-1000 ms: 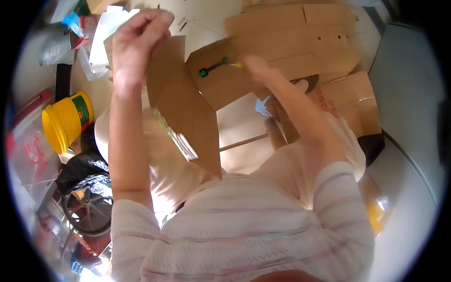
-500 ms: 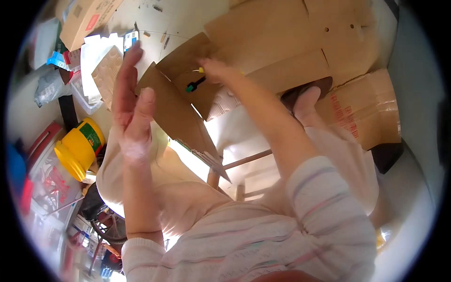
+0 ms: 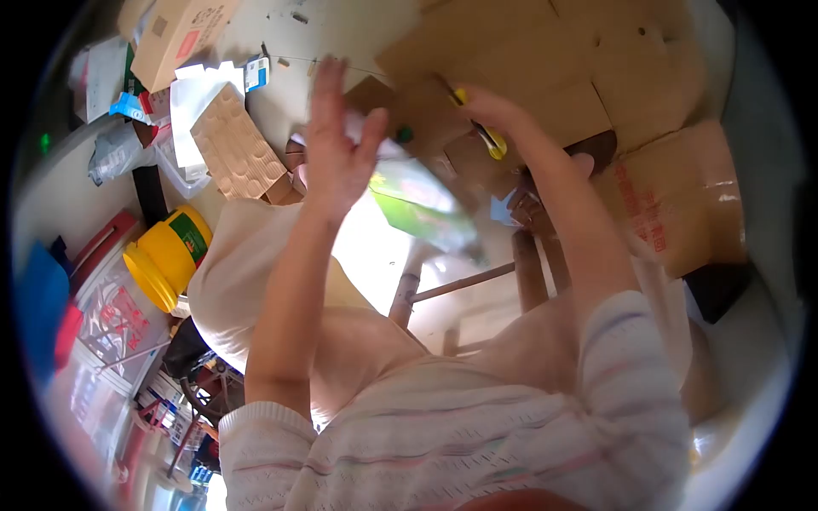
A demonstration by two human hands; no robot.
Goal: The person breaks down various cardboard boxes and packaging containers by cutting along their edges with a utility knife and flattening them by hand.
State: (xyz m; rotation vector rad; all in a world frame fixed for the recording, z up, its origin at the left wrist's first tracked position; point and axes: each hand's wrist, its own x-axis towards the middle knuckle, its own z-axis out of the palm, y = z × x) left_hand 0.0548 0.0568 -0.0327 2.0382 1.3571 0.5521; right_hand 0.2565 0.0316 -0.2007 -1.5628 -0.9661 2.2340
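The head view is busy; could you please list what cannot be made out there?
Head view, all:
- yellow tool: partly hidden by the right hand
- green piece: print blurred, as is any contact with the left hand
- large cardboard: cut off by the top edge
- small box: print too small

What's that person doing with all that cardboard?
The person's right hand is holding a slim yellow-and-black hand tool over big, opened-out sheets of brown cardboard. Their left hand is raised with the fingers straight and the thumb apart. Near it is a blurry, shiny green-and-white thing; I can't tell whether the hand touches it. A yellow plastic bucket sits off to the left.
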